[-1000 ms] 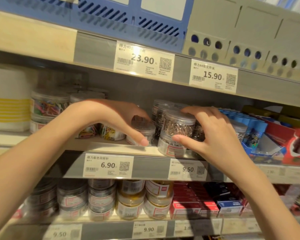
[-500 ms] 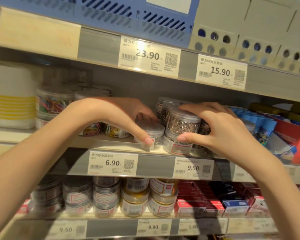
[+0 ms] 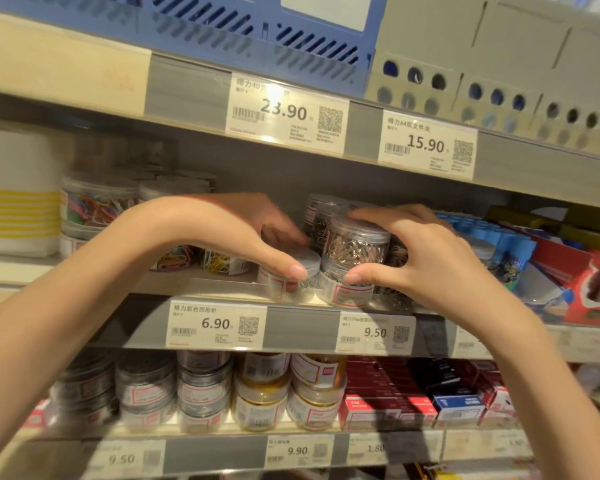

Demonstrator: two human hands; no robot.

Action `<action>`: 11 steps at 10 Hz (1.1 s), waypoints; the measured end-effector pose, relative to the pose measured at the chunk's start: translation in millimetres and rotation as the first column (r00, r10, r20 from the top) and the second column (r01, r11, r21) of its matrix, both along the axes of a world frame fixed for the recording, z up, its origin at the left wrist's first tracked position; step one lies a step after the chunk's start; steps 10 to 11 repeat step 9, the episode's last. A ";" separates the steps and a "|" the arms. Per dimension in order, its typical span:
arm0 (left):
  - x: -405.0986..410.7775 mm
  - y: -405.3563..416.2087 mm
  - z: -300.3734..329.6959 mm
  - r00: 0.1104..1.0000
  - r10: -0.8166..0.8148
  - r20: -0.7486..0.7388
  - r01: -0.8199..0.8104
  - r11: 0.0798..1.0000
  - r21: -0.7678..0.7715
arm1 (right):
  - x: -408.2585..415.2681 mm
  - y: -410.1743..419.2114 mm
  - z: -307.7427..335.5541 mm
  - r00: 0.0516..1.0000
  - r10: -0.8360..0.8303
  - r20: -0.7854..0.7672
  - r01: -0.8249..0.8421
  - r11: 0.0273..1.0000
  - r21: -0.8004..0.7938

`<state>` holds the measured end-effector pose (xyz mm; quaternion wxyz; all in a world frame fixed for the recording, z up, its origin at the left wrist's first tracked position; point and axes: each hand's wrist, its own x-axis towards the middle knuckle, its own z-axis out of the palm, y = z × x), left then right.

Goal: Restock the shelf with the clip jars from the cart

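Observation:
Both hands reach into the middle shelf (image 3: 222, 287). My left hand (image 3: 229, 233) grips a low clear clip jar (image 3: 307, 263) with a grey lid, thumb on its front and fingers over the top. Just to its right, my right hand (image 3: 416, 258) grips a clear jar of silver clips (image 3: 357, 247) that stands on top of another jar (image 3: 343, 292) with a red label. Further clip jars stand behind these two, partly hidden by my fingers.
Jars of coloured clips (image 3: 94, 206) fill the shelf's left part beside a white and yellow container (image 3: 18, 202). Blue packets (image 3: 495, 244) and red boxes (image 3: 585, 271) sit to the right. The lower shelf holds stacked jars (image 3: 260, 393) and red boxes (image 3: 388, 400). Price tags line the edges.
My left hand has pushed the low jar a little rightward, closer to the stacked jars. My right hand stays on the upper jar. The view shifted slightly.

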<state>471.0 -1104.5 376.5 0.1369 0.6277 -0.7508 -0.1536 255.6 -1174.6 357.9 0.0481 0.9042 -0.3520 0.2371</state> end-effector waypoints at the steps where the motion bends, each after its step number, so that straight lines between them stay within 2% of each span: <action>1: -0.8 -0.9 -1.4 0.999 0.002 0.034 0.000 0.999 -0.038 | -0.1 1.6 0.3 1.000 -0.009 -0.005 0.009 1.000 -0.012; 3: -0.5 2.4 -3.5 0.986 0.025 0.165 -0.013 0.997 -0.073 | 0.0 9.7 0.5 1.000 -0.019 -0.002 0.019 0.998 -0.054; 4: -0.5 4.3 -8.1 0.980 0.021 0.197 0.007 0.990 -0.138 | 0.6 10.6 -1.8 1.000 -0.015 -0.015 0.013 0.995 -0.099; 6: -5.1 7.2 -19.0 0.992 0.012 0.126 0.020 0.968 -0.251 | 1.6 9.5 -8.2 0.997 -0.070 -0.026 0.064 0.978 -0.198; 7: -6.6 13.0 -22.6 0.987 0.042 0.155 0.017 0.933 -0.360 | -2.4 12.6 -16.4 0.996 -0.087 0.002 0.085 0.959 -0.270; 8: -9.8 18.7 -29.3 0.969 0.172 0.176 -0.083 0.902 -0.424 | -13.0 18.3 -26.9 0.995 -0.046 0.086 0.075 0.925 -0.373; 9: -20.1 28.0 -37.3 0.927 0.335 0.168 -0.185 0.799 -0.572 | -27.5 27.6 -38.1 0.988 -0.062 0.142 0.111 0.925 -0.365; 11: -20.1 28.0 -37.3 0.927 0.335 0.168 -0.185 0.799 -0.572 | -27.5 27.6 -38.1 0.988 -0.062 0.142 0.111 0.925 -0.365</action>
